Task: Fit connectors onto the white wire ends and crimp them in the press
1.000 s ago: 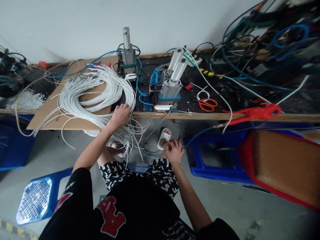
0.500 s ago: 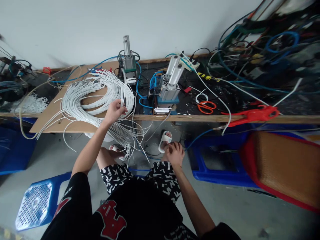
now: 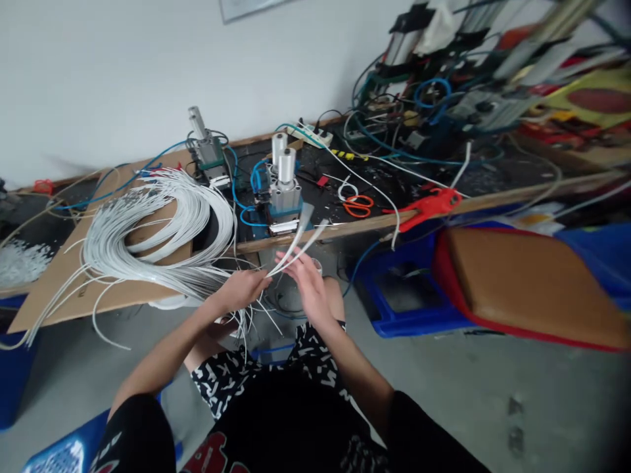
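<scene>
My left hand (image 3: pixel 241 289) is closed around a few white wires (image 3: pixel 296 246) whose ends fan up and to the right, blurred by motion. Beside it, my right hand (image 3: pixel 309 289) has its fingers stretched toward those wires, touching or nearly touching them. Both hands hang in front of the bench edge, above my knees. A large coil of white wires (image 3: pixel 162 226) lies on a sheet of cardboard (image 3: pixel 64 269) on the bench, its loose ends spilling over the edge. Just behind the hands stands a small pneumatic press (image 3: pixel 283 190) with blue hoses.
A second press (image 3: pixel 207 154) stands further back. Orange scissors (image 3: pixel 359 205) and a red clamp (image 3: pixel 428 205) lie on the black bench top. Tangled cables and machines fill the right end. A red-rimmed brown stool (image 3: pixel 522 282) and blue crates (image 3: pixel 394 295) sit below.
My left hand left the coil and came down holding a few wires. My right hand rose from my foot to meet it. The view swung to the right.
</scene>
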Action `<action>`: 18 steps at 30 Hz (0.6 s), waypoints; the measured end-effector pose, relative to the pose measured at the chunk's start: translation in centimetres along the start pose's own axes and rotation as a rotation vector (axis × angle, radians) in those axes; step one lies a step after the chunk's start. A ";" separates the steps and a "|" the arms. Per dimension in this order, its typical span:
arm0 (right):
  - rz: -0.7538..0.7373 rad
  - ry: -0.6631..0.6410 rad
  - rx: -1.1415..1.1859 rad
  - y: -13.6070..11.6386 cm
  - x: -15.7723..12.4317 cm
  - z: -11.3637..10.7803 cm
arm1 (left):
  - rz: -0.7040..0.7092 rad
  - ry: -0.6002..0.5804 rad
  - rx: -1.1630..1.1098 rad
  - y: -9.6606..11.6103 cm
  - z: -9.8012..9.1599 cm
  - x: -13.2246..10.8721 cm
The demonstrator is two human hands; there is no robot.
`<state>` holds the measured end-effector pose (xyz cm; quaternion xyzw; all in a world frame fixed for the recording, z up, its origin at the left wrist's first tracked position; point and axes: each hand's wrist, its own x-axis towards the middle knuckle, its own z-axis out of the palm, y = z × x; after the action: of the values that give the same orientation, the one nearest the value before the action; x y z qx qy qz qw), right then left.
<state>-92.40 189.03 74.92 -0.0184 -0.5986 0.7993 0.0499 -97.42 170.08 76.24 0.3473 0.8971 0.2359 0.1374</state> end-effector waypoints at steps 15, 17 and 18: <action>0.235 0.025 0.246 0.8 -0.1 1.7 | 0.148 0.029 -0.207 2.1 2.0 -0.9; 0.254 0.045 0.214 1.9 -0.4 1.4 | 0.130 0.113 -0.331 3.0 2.4 -0.4; 0.250 0.060 0.188 2.4 -0.6 1.3 | 0.110 0.158 -0.390 3.5 2.7 -0.1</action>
<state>-92.01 187.08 72.91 -0.1118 -0.5124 0.8509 -0.0306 -94.33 173.17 75.81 0.3430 0.8221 0.4387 0.1182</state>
